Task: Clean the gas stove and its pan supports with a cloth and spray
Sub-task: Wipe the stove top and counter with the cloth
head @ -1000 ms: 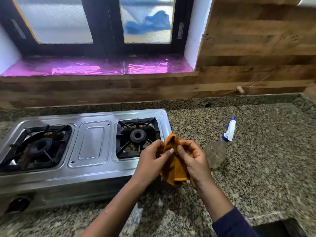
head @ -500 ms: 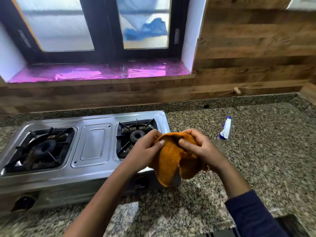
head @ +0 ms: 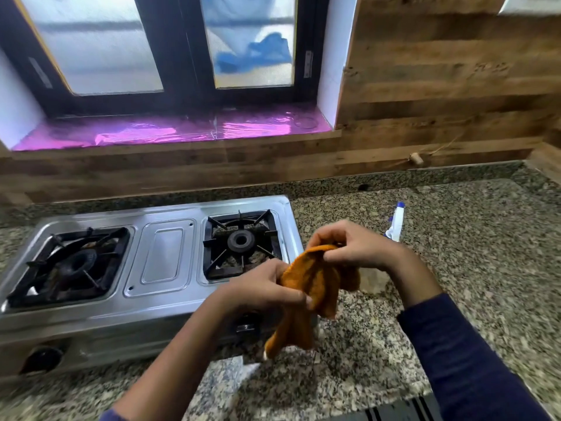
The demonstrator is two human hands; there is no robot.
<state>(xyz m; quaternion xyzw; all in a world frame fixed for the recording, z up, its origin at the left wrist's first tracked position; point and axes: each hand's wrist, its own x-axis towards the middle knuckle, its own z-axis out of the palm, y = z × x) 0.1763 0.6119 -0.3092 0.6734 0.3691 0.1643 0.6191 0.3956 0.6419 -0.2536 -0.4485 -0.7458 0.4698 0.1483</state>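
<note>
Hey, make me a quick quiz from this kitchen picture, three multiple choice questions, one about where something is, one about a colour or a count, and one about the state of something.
1. Where is the spray bottle?
A. On the granite counter to the right of the gas stove
B. On the window sill
C. On the stove between the burners

2. What colour is the cloth?
A. Blue
B. Orange
C. White

3. What state are the pan supports in?
A. Both lifted off onto the counter
B. One on, one off
C. Both in place over their burners

Answers:
1. A: the bottle sits on the counter behind the right hand, apart from the stove.
2. B: the cloth held between the left hand and the right hand is orange.
3. C: the left pan support and the right pan support both sit over their burners.
</note>
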